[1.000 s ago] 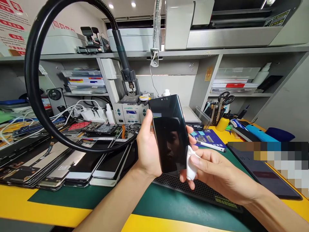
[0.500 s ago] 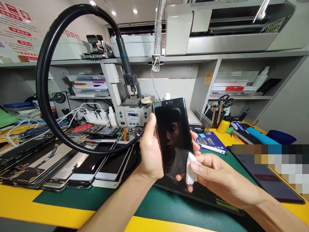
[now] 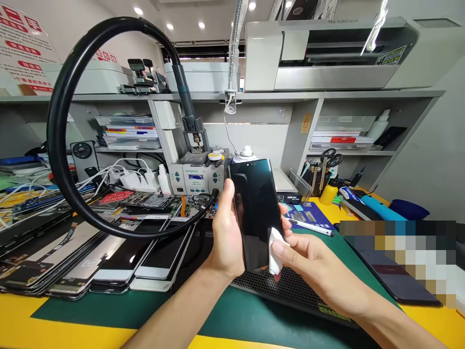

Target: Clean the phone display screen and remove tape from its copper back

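A black smartphone is held upright over the bench, its dark glossy screen turned toward me. My left hand is closed around it, thumb along the left edge and fingertips showing at the right edge. In my right hand a folded white tissue is pinched between thumb and fingers. That tissue touches the lower right part of the screen. Below the phone lies a black perforated pad on the green mat.
Several phone screens lie stacked at the left. Behind them stands a hot air station with a looping black hose. At the right are a white pen, a yellow bottle and a dark tablet-like device.
My view has tilted up slightly and shifted. The phone has turned a little, so the reflection on its screen has changed. Both hands keep their hold, with the tissue at the lower right edge.
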